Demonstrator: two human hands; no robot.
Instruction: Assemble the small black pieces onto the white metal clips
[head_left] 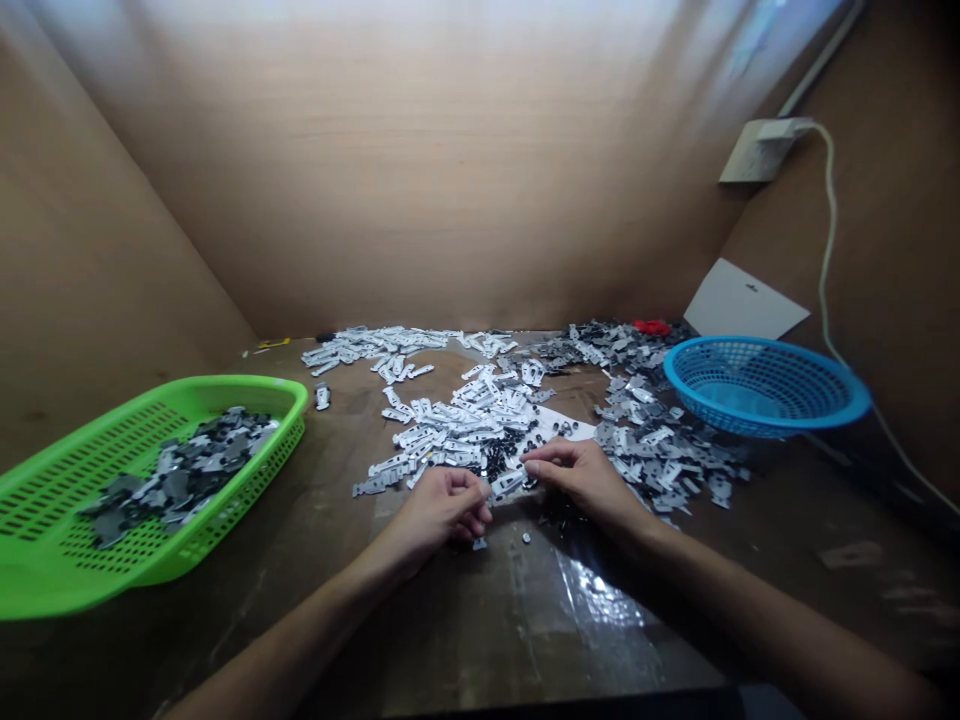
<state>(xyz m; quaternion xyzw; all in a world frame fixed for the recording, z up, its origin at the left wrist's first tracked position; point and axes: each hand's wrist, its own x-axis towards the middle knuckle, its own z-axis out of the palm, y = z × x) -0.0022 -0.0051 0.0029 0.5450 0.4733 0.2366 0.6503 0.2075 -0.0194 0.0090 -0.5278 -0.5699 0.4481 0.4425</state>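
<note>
My left hand (442, 512) and my right hand (581, 482) meet low in the middle of the table, their fingers curled and close together. A white metal bracket (508, 485) lies between the fingertips, and I cannot tell whether either hand grips it. Just behind my hands is a loose heap of white metal brackets (457, 425) mixed with small black parts (501, 455). Grey metal pieces (660, 440) spread to the right of my right hand. A few tiny parts (480, 543) lie below my left hand.
A green plastic basket (225, 388) holding dark grey pieces (180, 470) stands at the left. A blue plastic basket (765, 385) sits at the right. Further white brackets (375, 345) lie along the back, near wooden walls. A red object (651, 327) and a white card (742, 300) are at the back right.
</note>
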